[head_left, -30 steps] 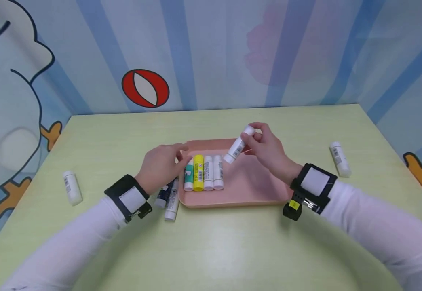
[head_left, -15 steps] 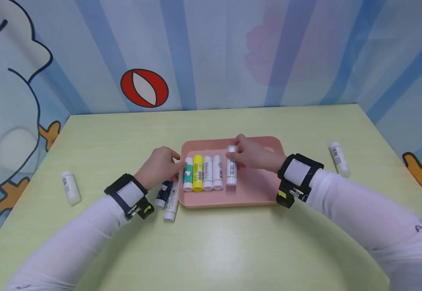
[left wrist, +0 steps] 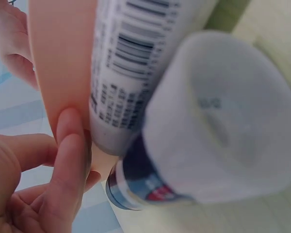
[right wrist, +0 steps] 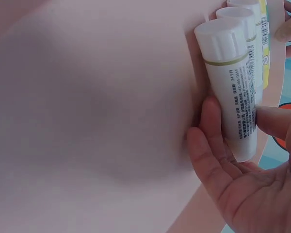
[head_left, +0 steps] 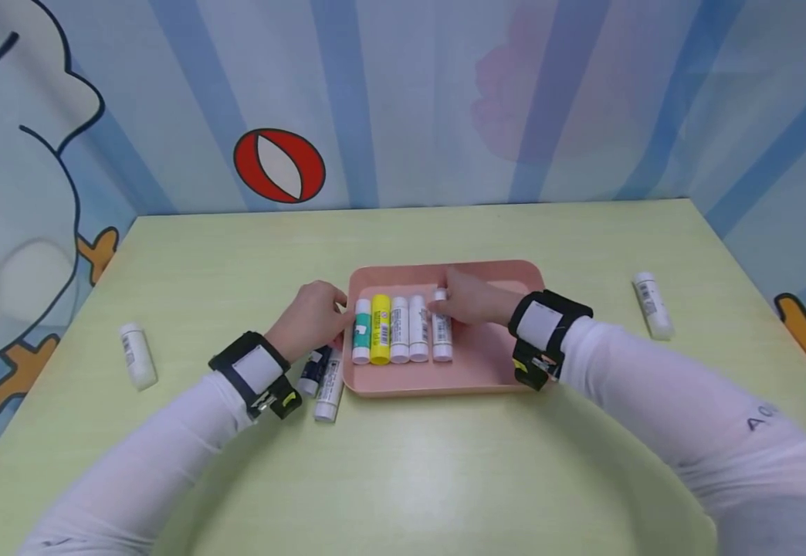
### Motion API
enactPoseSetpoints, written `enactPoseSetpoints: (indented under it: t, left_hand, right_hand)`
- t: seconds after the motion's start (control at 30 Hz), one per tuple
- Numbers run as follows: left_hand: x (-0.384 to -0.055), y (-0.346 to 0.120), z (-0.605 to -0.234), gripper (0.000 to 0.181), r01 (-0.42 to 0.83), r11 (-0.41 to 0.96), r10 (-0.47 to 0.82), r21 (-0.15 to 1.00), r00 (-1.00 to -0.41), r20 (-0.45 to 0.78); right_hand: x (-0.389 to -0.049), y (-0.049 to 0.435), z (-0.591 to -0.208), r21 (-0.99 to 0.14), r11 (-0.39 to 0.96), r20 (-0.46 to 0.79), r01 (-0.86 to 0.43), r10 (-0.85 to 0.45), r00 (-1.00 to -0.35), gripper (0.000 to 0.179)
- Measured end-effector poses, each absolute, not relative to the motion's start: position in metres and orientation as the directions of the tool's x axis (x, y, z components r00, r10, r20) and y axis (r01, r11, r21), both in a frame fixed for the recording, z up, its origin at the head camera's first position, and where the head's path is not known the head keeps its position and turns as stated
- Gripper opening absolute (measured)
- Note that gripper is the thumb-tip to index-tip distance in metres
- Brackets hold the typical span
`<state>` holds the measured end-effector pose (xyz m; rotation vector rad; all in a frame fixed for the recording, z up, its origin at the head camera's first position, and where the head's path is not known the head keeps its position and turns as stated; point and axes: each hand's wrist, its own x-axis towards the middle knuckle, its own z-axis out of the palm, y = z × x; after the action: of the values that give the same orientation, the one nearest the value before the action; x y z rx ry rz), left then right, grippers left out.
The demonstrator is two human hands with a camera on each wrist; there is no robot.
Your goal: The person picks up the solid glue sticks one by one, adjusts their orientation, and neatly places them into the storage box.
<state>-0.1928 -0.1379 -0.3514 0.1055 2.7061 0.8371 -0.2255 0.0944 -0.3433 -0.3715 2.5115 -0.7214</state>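
Note:
My right hand (head_left: 475, 300) pinches a white glue stick (head_left: 441, 340) at its upper end, thumb on one side and fingers on the other. That stick lies inside the pink tray (head_left: 489, 382), at the right end of a row with a green-and-white one (head_left: 362, 332), a yellow one (head_left: 380, 330) and two white ones. In the right wrist view its cap (right wrist: 221, 41) and gold band point away from the palm. My left hand (head_left: 306, 320) grips the tray's left edge, curled fingers (left wrist: 70, 128) against its wall. Beside this hand lie a dark blue glue stick (head_left: 314, 371) and a white one (head_left: 330, 390).
A white glue stick (head_left: 138, 357) lies far left on the pale table (head_left: 403, 471). Another white glue stick (head_left: 653, 306) lies far right. A printed blue wall (head_left: 403, 100) bounds the table at the back.
My right hand has brought the white glue stick down from above the tray and leftward, to the end of the row. The left hand stays at the tray's left edge.

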Motion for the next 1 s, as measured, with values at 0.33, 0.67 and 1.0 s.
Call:
enactPoseSetpoints:
  t: [0.33, 0.67, 1.0]
  left_hand:
    - [-0.1928, -0.1366, -0.3515, 0.03, -0.014, 0.824, 0.163, 0.567, -0.952, -0.261]
    - [-0.1925, -0.1373, -0.3507, 0.029, -0.006, 0.826, 0.163, 0.563, -0.955, -0.249]
    - [-0.1925, -0.1383, -0.3509, 0.029, 0.004, 0.823, 0.171, 0.569, -0.955, -0.241]
  right_hand:
    - [-0.2272, 0.0885, -0.3473, -0.54, 0.834, -0.4, -0.112, -0.371, -0.838, 0.029]
    - [-0.2295, 0.0861, -0.3494, -0.502, 0.857, -0.402, -0.117, -0.351, -0.846, 0.032]
    - [-0.2299, 0.0863, -0.3482, -0.524, 0.845, -0.41, -0.108, -0.362, -0.837, 0.035]
